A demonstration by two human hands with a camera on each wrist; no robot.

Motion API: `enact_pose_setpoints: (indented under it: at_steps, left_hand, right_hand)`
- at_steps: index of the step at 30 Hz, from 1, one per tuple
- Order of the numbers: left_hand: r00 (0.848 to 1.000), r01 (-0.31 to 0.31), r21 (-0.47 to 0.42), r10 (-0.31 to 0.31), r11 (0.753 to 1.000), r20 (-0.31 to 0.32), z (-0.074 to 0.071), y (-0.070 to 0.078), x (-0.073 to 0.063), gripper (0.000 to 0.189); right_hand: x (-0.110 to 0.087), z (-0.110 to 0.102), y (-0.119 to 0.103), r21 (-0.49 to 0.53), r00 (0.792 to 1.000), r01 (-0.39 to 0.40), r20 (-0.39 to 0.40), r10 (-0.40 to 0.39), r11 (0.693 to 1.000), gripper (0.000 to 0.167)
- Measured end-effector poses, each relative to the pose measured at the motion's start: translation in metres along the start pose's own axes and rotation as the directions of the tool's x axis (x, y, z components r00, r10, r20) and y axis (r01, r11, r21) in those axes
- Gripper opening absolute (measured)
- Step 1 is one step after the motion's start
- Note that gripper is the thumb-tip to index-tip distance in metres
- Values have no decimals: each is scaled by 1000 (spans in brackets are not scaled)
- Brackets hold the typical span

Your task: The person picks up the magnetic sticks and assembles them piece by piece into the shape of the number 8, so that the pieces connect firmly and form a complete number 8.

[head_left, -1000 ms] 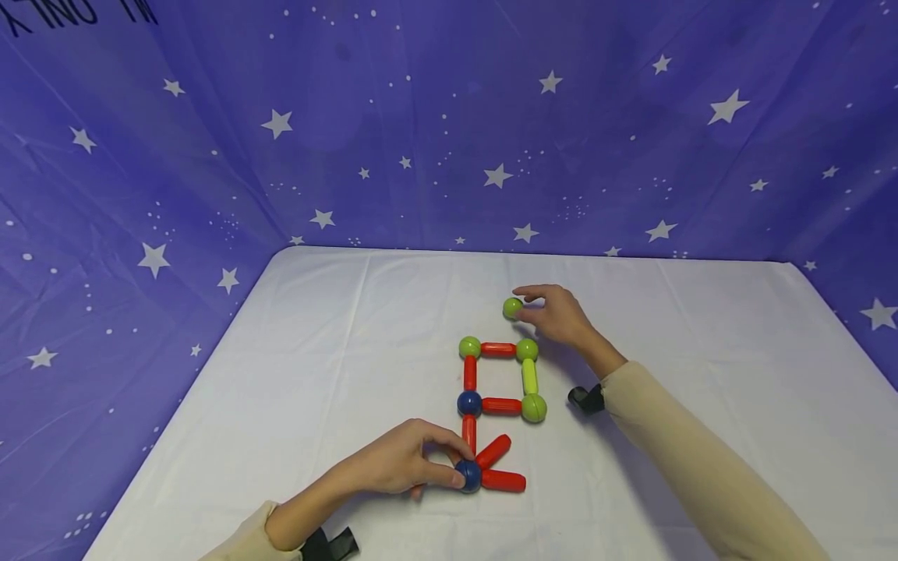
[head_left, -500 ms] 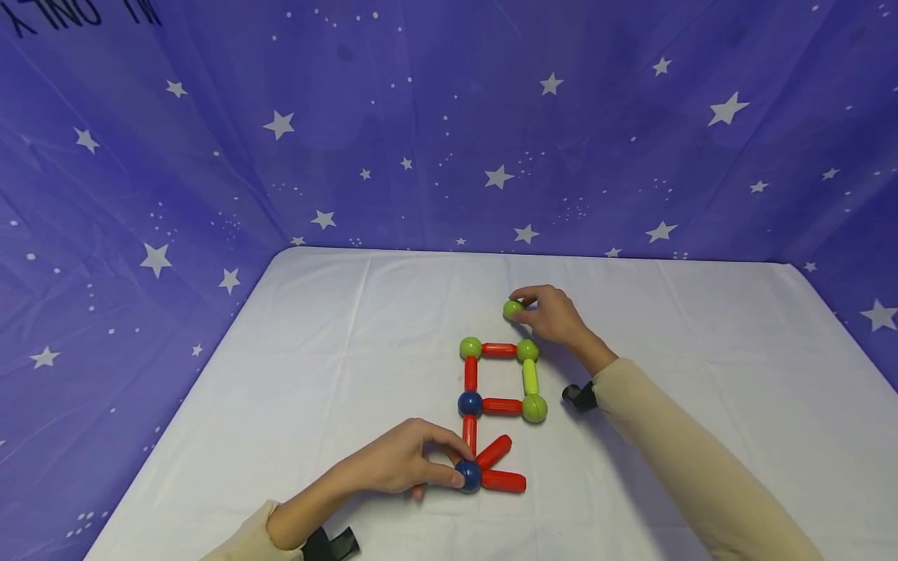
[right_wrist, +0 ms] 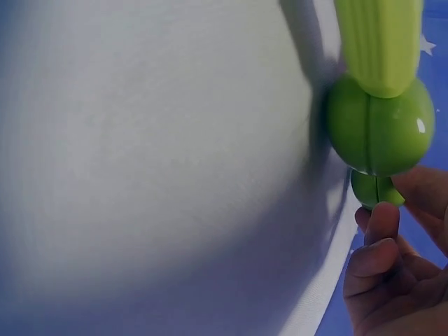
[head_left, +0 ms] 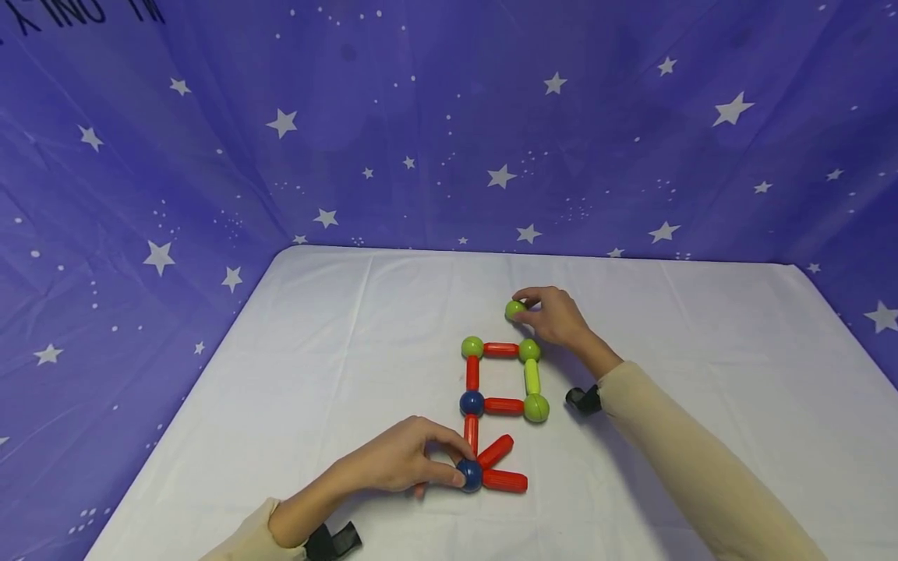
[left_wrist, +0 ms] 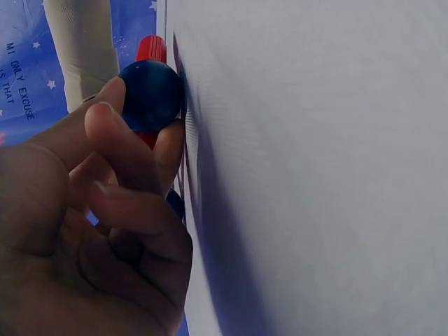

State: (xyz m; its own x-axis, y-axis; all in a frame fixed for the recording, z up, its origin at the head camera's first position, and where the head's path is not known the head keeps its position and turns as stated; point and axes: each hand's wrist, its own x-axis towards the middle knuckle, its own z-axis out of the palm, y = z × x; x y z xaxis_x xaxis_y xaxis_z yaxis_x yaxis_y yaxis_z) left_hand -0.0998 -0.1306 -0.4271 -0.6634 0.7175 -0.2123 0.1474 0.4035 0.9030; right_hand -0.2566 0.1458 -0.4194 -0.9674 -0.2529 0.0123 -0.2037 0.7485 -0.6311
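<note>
At the near end of a ball-and-rod figure, my left hand (head_left: 403, 458) grips a dark blue ball (head_left: 469, 475) between thumb and fingers, seen close up in the left wrist view. Two red rods (head_left: 505, 481) fan out from that ball to the right. A third red rod (head_left: 471, 432) runs from it to another blue ball (head_left: 472, 403), a corner of a square of balls and rods. Beyond the square, my right hand (head_left: 556, 316) pinches a loose green ball (head_left: 514, 310). The right wrist view partly hides this ball behind the square's green corner ball (right_wrist: 381, 129).
The square's other corners are green balls (head_left: 472, 347). Its sides are red rods (head_left: 501, 351) and one yellow-green rod (head_left: 532, 377). A white cloth (head_left: 337, 351) covers the table, with a purple star-printed curtain (head_left: 421, 117) behind and to the sides. Black wrist mounts (head_left: 584, 400) hang below the sleeves.
The right hand's raised index finger has come down onto the green ball, which stays almost in place. The left hand and the figure have not visibly moved.
</note>
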Motion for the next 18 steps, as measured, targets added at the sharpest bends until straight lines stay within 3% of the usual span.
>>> enact_pose_setpoints:
  at_steps: [9, 18]
  left_hand:
    - [1000, 12, -54, -12, 998, 10, 0, -1, 0, 21]
    - [1000, 8, -65, -7, 998, 14, 0, -2, 0, 20]
  right_hand:
    - [-12, -11, -2, 33, 998, 43, -40, -41, 999, 32]
    - [-38, -26, -9, 31, 995, 94, -29, -93, 995, 29]
